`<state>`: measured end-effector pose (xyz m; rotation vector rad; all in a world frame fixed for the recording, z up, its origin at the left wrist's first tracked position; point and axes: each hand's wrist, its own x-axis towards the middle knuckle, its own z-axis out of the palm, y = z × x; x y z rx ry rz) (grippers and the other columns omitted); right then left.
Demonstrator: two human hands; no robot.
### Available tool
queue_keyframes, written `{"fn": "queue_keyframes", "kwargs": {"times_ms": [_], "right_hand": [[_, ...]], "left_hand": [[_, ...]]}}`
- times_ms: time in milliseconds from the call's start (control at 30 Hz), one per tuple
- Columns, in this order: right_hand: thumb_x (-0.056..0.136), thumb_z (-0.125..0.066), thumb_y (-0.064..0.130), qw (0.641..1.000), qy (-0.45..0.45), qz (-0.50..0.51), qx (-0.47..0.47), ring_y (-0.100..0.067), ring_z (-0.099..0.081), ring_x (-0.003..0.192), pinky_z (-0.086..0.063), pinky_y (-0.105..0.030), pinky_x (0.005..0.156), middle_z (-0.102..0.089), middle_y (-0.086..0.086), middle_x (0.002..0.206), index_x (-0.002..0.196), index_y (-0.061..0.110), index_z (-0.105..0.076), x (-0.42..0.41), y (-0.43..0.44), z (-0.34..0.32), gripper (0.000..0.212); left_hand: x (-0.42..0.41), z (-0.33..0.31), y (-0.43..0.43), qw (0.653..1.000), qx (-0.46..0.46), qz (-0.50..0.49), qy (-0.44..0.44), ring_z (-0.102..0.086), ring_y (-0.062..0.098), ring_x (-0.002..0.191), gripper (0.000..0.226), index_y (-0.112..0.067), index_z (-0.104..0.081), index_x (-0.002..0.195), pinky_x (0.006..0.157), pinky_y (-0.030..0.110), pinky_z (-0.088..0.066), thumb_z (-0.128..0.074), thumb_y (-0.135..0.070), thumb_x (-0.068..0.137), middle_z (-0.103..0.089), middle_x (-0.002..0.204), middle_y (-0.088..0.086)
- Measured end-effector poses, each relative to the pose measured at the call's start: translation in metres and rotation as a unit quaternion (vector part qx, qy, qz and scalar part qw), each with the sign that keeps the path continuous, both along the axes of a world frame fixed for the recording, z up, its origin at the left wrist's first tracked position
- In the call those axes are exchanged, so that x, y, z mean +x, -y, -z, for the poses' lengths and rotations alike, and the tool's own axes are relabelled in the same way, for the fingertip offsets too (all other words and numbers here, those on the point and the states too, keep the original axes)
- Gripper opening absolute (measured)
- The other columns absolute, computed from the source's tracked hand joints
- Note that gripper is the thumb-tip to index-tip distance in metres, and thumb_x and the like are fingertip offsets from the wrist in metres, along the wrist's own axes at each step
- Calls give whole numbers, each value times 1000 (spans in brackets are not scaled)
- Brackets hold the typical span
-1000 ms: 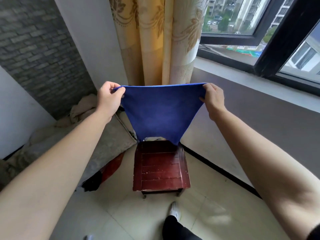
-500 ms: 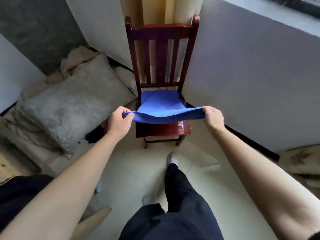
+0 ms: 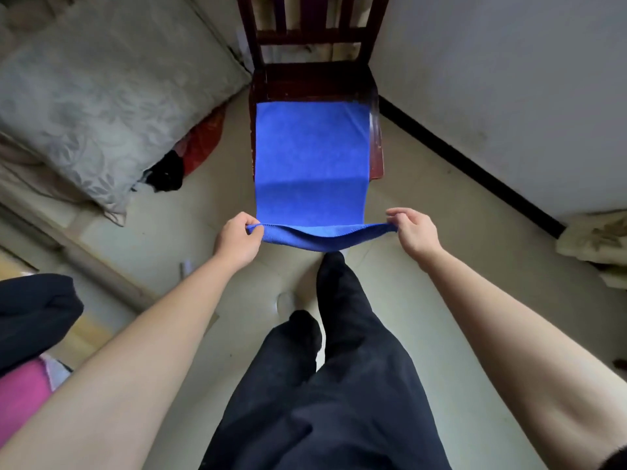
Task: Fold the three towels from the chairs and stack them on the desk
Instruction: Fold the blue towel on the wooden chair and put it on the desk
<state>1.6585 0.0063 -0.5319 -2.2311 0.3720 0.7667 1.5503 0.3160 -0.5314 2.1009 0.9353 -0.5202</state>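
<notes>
Blue towel (image 3: 310, 147) on chair (image 3: 312, 76) seat | left hand (image 3: 237, 240), right hand (image 3: 412, 230) pinch near corners | tiled floor (image 3: 424, 266)

A plain blue towel (image 3: 310, 154) lies spread flat across the seat of the dark red wooden chair (image 3: 375, 144), covering most of it. Its far edge sits short of the chair's backrest; its near part runs off the seat's front edge toward me. I pinch the two near corners, my left hand (image 3: 237, 240) and right hand (image 3: 412, 232) pulling the sagging hem level.
</notes>
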Motion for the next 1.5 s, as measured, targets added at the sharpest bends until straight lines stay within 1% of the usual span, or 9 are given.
{"fn": "queue_keyframes", "kwargs": {"times_ms": [167, 267, 533, 767, 967, 1133, 1200, 1367, 1500], "right_hand": [[97, -37, 17, 999, 2, -38, -25, -16, -60, 90, -46, -28, 85, -73, 5, 96, 109, 25, -68, 50, -11, 21, 35], [94, -37, 17, 998, -26, -54, -29, -19, -63, 98, -48, -29, 89, -72, 7, 93, 103, 28, -67, 78, -23, 34, 34], [90, -52, 16, 981, -38, -190, -11, -21, -61, 113, -44, -28, 97, -65, -3, 122, 131, 24, -59, 100, -91, 62, 42], [84, -71, 38, 936, -35, -338, 88, -23, -39, 133, -40, -36, 107, -39, -6, 146, 151, 35, -32, 99, -165, 74, 77], [90, -65, 46, 931, 0, -354, 87, -18, -57, 105, -47, -32, 84, -63, 2, 109, 98, 28, -66, 92, -174, 84, 21], [86, -66, 45, 936, -36, -344, 66, -19, -54, 71, -37, -29, 59, -60, 2, 82, 82, 29, -42, 86, -149, 81, 29], [87, -66, 48, 926, -31, -373, 47, -16, -54, 70, -36, -30, 61, -60, 5, 78, 86, 31, -44, 86, -141, 77, 28], [85, -58, 68, 859, 45, -506, -66, -24, -47, 66, -29, -35, 68, -45, 5, 58, 67, 23, -41, 88, -126, 70, 51], [86, -58, 65, 827, 103, -534, -145, -26, -54, 87, -31, -33, 73, -50, 5, 77, 84, 26, -58, 91, -105, 58, 40]], "left_hand": [[40, 12, -10, 1000, 8, -4, -8, -65, 28, 90, 14, -13, -59, 97, 78, 37, -50, -49, -20, 92, -68, 96, 6], [69, 13, -13, 1000, 6, -4, 0, -58, 25, 79, 13, -12, -61, 95, 69, 32, -45, -51, -19, 91, -66, 88, 4], [146, -5, -33, 983, -104, -102, 108, -44, 3, 43, 11, -3, -58, 68, 45, 16, -37, -53, -6, 77, -49, 48, -8], [163, -13, -41, 968, -159, -110, 159, -26, 24, 68, 27, 11, -40, 60, 62, 41, -16, -48, -15, 61, -32, 67, 16], [161, -14, -35, 969, -165, -102, 155, -21, 14, 59, 16, 0, -37, 59, 54, 32, -16, -43, -15, 63, -23, 63, 8], [157, -15, -32, 972, -144, -108, 151, -24, 7, 50, 20, -15, -28, 57, 49, 23, -20, -44, -14, 69, -22, 60, -1], [154, -17, -28, 973, -136, -108, 152, -27, 4, 41, 24, -15, -29, 58, 41, 13, -24, -44, -10, 76, -22, 60, -1], [141, -19, -34, 983, -80, -87, 142, -20, 13, 57, 23, -20, -26, 56, 56, 34, -15, -45, -24, 70, -21, 50, -10], [137, -27, -35, 980, -52, -99, 164, -20, 14, 57, 27, -21, -23, 56, 56, 35, -16, -45, -27, 71, -21, 53, -9]]}}
